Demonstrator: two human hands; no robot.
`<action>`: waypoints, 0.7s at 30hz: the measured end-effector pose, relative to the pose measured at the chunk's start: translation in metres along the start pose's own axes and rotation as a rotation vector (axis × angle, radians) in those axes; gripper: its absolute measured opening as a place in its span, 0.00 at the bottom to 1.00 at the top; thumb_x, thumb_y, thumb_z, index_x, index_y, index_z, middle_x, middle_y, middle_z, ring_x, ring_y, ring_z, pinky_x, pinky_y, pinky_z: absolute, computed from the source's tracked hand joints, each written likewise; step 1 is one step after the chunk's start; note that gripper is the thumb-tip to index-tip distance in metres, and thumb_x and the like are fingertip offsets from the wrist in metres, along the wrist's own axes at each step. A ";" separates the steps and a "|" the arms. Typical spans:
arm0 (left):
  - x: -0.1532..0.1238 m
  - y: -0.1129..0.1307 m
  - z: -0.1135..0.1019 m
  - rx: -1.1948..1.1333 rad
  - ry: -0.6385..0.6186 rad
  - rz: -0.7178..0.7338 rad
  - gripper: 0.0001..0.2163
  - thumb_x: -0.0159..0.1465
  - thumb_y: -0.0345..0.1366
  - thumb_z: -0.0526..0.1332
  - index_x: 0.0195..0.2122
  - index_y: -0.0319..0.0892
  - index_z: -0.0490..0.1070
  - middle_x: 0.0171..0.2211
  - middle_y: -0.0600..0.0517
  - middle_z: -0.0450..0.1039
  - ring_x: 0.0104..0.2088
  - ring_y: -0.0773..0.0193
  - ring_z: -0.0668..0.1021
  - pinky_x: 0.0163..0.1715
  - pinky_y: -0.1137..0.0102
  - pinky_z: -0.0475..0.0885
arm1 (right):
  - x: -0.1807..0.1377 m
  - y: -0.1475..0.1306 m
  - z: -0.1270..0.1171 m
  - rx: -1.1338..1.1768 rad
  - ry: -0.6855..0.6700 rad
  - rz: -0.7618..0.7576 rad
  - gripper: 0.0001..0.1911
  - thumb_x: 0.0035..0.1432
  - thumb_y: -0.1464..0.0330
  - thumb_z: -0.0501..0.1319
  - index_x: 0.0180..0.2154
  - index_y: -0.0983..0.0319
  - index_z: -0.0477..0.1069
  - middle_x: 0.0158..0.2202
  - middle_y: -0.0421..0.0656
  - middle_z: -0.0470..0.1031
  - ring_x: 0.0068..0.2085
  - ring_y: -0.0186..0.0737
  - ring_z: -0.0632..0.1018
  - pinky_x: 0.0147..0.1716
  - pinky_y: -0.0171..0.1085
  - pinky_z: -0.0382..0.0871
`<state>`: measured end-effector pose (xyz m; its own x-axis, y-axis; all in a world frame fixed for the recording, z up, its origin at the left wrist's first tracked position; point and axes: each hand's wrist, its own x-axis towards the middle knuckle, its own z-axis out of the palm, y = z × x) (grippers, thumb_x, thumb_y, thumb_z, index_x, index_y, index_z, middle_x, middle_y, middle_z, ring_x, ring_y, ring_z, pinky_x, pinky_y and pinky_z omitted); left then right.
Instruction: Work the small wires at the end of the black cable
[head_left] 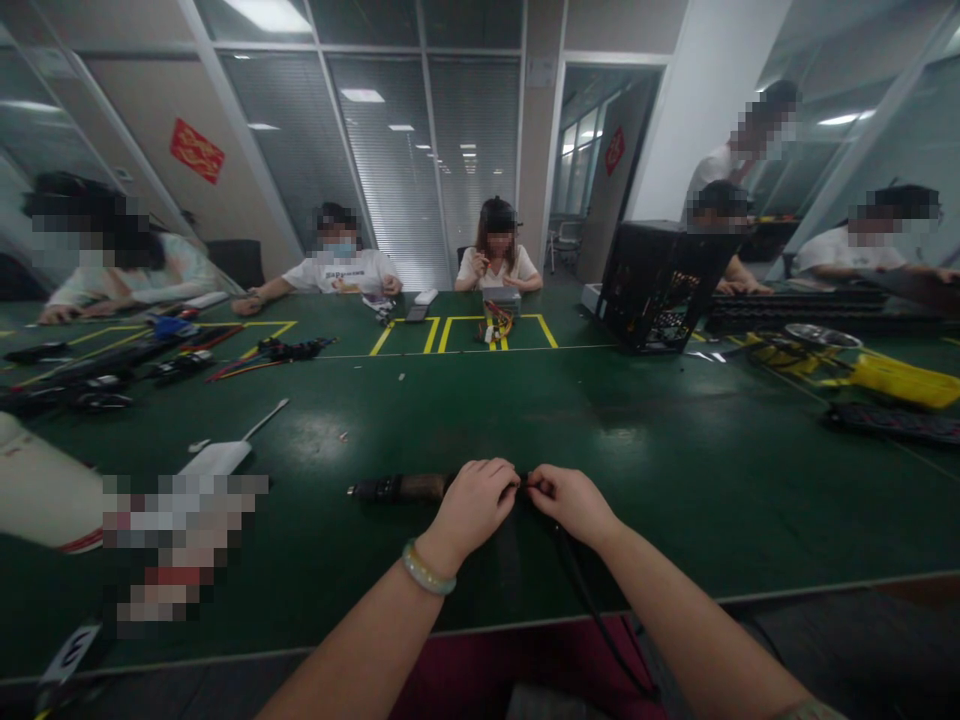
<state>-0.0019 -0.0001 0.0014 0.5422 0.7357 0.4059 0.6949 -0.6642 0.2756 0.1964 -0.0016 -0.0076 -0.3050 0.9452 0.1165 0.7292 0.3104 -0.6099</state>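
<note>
My left hand [474, 505] and my right hand [571, 503] meet near the front of the green table [675, 470], fingers curled and pinched together. Between them lies a dark cable bundle [401, 488] that runs out to the left, with a black connector at its far end. My left hand grips the bundle's right end, with a green bead bracelet on its wrist. My right hand pinches the same bundle, and a thin black cable [592, 600] trails from it over the table's front edge.
A white device with an antenna [221, 455] lies left of my hands. Cable bundles [180, 365] cover the far left. A black open computer case [656, 285] and yellow parts [900, 380] stand at the right. Several people sit around the table.
</note>
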 end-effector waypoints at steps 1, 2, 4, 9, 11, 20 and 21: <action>0.000 0.000 0.000 0.005 -0.001 0.000 0.06 0.64 0.29 0.58 0.41 0.44 0.70 0.43 0.51 0.72 0.45 0.60 0.74 0.46 0.62 0.67 | 0.000 0.000 0.000 -0.002 0.000 0.005 0.06 0.57 0.67 0.60 0.36 0.59 0.74 0.25 0.37 0.72 0.26 0.33 0.70 0.26 0.31 0.58; 0.000 0.000 0.000 0.010 -0.002 0.000 0.05 0.64 0.30 0.58 0.41 0.44 0.70 0.42 0.51 0.72 0.44 0.60 0.74 0.46 0.62 0.67 | 0.000 0.000 0.001 -0.003 0.000 0.008 0.06 0.57 0.67 0.60 0.36 0.59 0.74 0.25 0.37 0.72 0.26 0.33 0.70 0.26 0.31 0.58; 0.000 0.000 0.001 0.022 -0.008 -0.008 0.05 0.65 0.30 0.58 0.41 0.44 0.69 0.41 0.51 0.73 0.43 0.60 0.74 0.45 0.63 0.67 | 0.001 0.001 0.002 -0.002 0.001 0.008 0.06 0.57 0.67 0.59 0.35 0.59 0.74 0.25 0.37 0.73 0.26 0.33 0.70 0.26 0.31 0.58; 0.000 0.000 0.001 0.061 -0.025 -0.046 0.04 0.65 0.31 0.58 0.40 0.44 0.69 0.37 0.52 0.72 0.40 0.60 0.74 0.42 0.64 0.66 | 0.001 0.002 0.003 0.000 0.009 0.003 0.06 0.57 0.66 0.60 0.35 0.59 0.74 0.25 0.36 0.72 0.25 0.33 0.69 0.25 0.31 0.57; 0.001 0.000 0.000 0.056 -0.030 -0.044 0.04 0.64 0.31 0.59 0.40 0.44 0.69 0.37 0.52 0.72 0.40 0.60 0.74 0.42 0.64 0.66 | 0.000 0.002 0.002 0.004 0.008 0.008 0.06 0.57 0.66 0.60 0.35 0.59 0.74 0.25 0.36 0.72 0.25 0.32 0.70 0.26 0.30 0.57; 0.002 0.000 -0.003 0.051 -0.047 -0.045 0.05 0.61 0.30 0.61 0.38 0.45 0.70 0.36 0.53 0.73 0.39 0.61 0.74 0.40 0.65 0.65 | -0.001 -0.001 0.000 0.020 -0.008 0.000 0.06 0.58 0.67 0.60 0.35 0.59 0.75 0.25 0.37 0.73 0.25 0.33 0.70 0.26 0.31 0.58; 0.002 0.000 -0.003 0.047 -0.049 -0.041 0.04 0.62 0.30 0.61 0.38 0.45 0.70 0.36 0.53 0.73 0.38 0.61 0.74 0.39 0.65 0.64 | -0.001 -0.001 0.001 0.019 -0.009 -0.006 0.05 0.57 0.67 0.60 0.35 0.59 0.75 0.25 0.36 0.73 0.25 0.33 0.70 0.26 0.31 0.58</action>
<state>-0.0024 0.0011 0.0053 0.5343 0.7689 0.3513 0.7381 -0.6269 0.2495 0.1958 -0.0028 -0.0077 -0.3147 0.9425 0.1129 0.7154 0.3136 -0.6244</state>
